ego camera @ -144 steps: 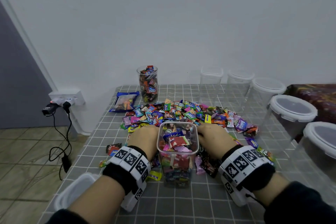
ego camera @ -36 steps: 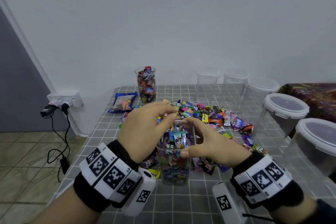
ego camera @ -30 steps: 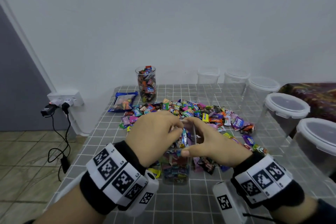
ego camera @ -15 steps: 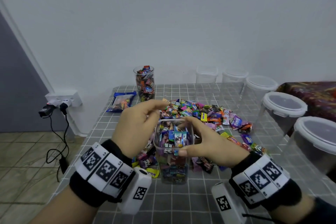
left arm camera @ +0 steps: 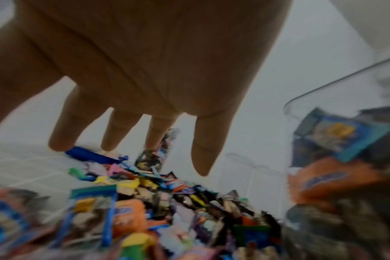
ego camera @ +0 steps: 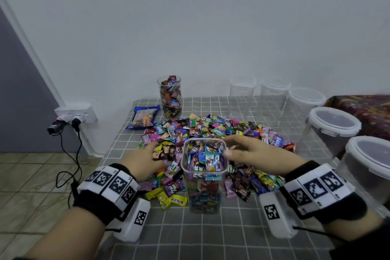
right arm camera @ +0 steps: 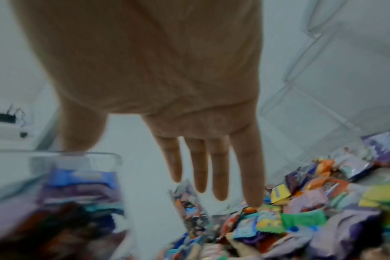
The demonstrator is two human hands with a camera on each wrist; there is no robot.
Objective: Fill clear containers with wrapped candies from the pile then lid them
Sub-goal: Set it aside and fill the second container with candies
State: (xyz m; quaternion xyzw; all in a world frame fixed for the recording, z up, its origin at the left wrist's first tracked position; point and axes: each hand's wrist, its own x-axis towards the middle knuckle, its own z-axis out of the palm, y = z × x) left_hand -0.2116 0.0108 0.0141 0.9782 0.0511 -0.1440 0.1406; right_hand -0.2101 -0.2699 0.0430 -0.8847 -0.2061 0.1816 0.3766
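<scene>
A square clear container stands lidless at the middle of the table, packed with wrapped candies to near its rim. The candy pile spreads behind it and on both sides. My left hand reaches over the pile left of the container with fingers spread and holds nothing. My right hand hovers just right of the rim, fingers straight, thumb close to the wall. In the left wrist view the left hand hangs above the candies. In the right wrist view the right hand is beside the container.
A round jar full of candies and a blue packet sit at the back left. Several empty lidded containers line the back and right side. A wall socket with cables is past the table's left edge.
Both hands have left the container's mouth. The left hand swung down and left onto the pile; the right hand let go of the rim and opened toward the pile on the right.
</scene>
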